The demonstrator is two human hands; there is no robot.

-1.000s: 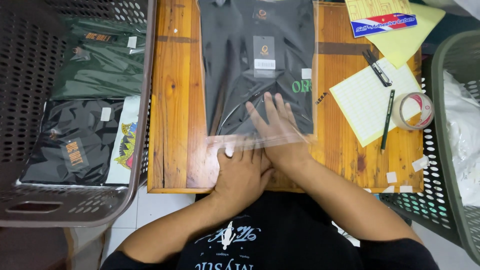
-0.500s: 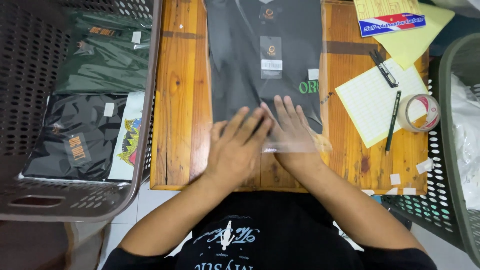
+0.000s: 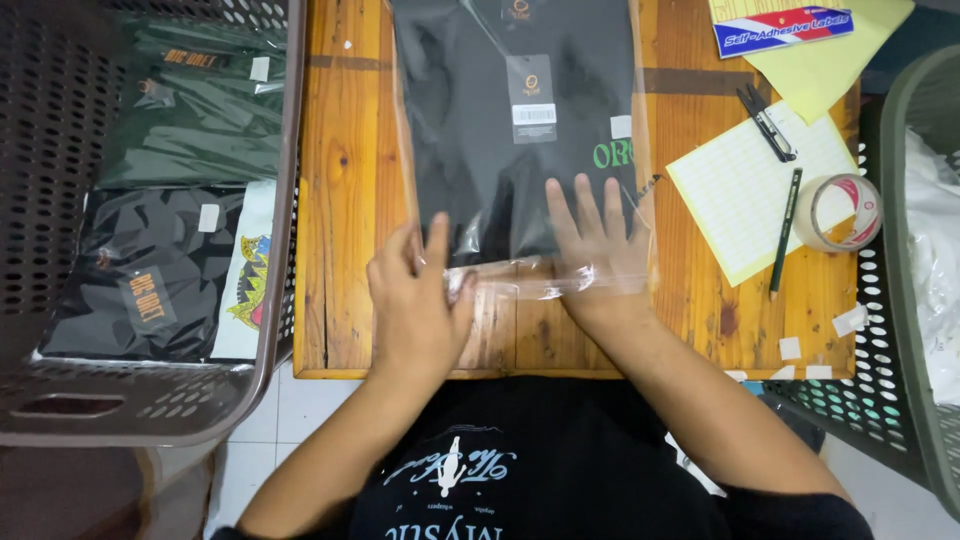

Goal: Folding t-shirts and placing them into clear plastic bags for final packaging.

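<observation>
A bagged shirt [image 3: 515, 130] lies mid-bench [image 3: 340, 200]; both hands rest on its near end. Notepad [image 3: 740, 195], pencil [image 3: 785, 232] and tape roll [image 3: 838, 212] sit by the right edge; a basket [image 3: 60, 180] stands left.

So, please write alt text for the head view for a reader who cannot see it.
Both hands, left hand and right hand, press flat on a clear plastic bag holding a folded black shirt on a wooden table. Beside it stands a basket of bagged shirts.
</observation>
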